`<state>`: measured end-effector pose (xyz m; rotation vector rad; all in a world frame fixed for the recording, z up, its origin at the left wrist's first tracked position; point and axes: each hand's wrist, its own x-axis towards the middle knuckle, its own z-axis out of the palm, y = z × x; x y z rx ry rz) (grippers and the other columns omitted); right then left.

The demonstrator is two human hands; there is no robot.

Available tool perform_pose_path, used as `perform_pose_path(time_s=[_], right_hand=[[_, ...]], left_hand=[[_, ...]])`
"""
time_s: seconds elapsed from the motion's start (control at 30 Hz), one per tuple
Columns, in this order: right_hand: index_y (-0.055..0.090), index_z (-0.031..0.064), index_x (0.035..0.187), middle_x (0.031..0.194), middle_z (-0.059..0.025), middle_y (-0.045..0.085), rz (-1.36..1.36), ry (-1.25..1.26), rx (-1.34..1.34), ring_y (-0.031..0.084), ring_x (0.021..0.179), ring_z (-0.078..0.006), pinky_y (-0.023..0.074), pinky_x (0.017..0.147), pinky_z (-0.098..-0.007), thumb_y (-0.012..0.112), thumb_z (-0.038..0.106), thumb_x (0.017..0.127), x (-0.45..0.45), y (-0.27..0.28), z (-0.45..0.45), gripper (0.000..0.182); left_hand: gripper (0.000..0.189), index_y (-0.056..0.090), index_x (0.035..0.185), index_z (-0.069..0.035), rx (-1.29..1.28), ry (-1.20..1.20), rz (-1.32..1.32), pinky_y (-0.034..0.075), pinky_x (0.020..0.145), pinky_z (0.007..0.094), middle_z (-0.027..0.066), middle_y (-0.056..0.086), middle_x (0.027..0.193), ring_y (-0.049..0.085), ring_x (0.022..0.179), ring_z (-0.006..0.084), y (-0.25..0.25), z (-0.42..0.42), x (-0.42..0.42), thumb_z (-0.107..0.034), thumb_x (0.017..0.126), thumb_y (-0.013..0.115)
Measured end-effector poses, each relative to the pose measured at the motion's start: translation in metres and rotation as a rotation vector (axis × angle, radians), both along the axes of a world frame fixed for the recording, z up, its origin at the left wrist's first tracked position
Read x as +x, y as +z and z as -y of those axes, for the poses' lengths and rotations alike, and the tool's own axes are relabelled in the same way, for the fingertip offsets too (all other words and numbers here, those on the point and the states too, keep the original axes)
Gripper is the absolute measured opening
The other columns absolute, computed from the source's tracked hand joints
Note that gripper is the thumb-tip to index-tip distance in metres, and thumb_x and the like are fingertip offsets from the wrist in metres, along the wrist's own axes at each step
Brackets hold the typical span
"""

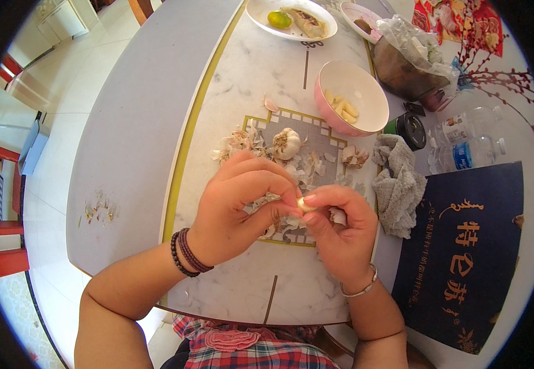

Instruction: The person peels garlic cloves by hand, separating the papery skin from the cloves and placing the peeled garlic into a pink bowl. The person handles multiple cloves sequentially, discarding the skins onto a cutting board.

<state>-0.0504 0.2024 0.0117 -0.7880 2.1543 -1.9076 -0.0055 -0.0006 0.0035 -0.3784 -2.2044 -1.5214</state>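
A pale garlic clove [304, 205] is pinched between both hands above the table. My left hand [244, 203] grips its left end with thumb and index finger. On the other side, the thumb and index finger of my right hand [340, 226] hold its right end. Just beyond lie a garlic bulb [286, 143] and a pile of papery garlic skins [241, 140]. Part of another bulb [354, 157] sits to the right. Several peeled cloves [346, 110] rest in a pink bowl [324, 108]. One loose unpeeled clove [270, 104] is left of the bowl.
At the back stands a white plate [257, 25] with a green-yellow citrus fruit and a browned roll. Along the right are a grey cloth [398, 189], a black-lidded jar [410, 131], two plastic bottles [472, 154] and a dark printed board [451, 272]. Crumbs [98, 207] lie at left.
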Motion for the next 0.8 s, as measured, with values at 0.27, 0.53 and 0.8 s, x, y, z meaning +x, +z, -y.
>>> perform_pose_path(time_s=[0.27, 0.53, 0.8], right_hand=[[0.072, 0.0026, 0.101, 0.101, -0.0067, 0.073, 0.009, -0.042, -0.13, 0.066, 0.093, -0.0124, 0.0521, 0.082, -0.0256, 0.076, 0.004, 0.094, -0.002, -0.005, 0.001, 0.007], [0.071, 0.003, 0.103, 0.103, -0.0079, 0.075, -0.092, -0.097, -0.034, 0.067, 0.087, -0.0095, 0.0516, 0.075, -0.0232, 0.078, 0.002, 0.092, 0.002, -0.003, 0.007, 0.014], [0.07, 0.0009, 0.108, 0.094, -0.0068, 0.075, 0.044, -0.161, -0.004, 0.063, 0.076, -0.0067, 0.0482, 0.069, -0.0196, 0.076, 0.004, 0.094, 0.001, -0.001, 0.003, 0.016]], left_hand=[[0.01, 0.073, 0.09, -0.009, -0.047, 0.009, 0.057, 0.045, 0.083, 0.0315, 0.0036, 0.072, 0.095, 0.061, 0.09, 0.0192, -0.008, 0.008, 0.0, -0.01, 0.085, 0.082], [0.02, 0.081, 0.1, -0.009, -0.017, 0.063, 0.051, 0.045, 0.076, 0.0316, 0.0043, 0.076, 0.094, 0.063, 0.084, 0.0178, -0.003, -0.002, 0.0, -0.007, 0.081, 0.085], [0.018, 0.081, 0.099, -0.006, 0.033, 0.081, 0.056, 0.047, 0.07, 0.0282, 0.0036, 0.077, 0.087, 0.058, 0.075, 0.014, 0.0, -0.002, 0.0, -0.001, 0.081, 0.084]])
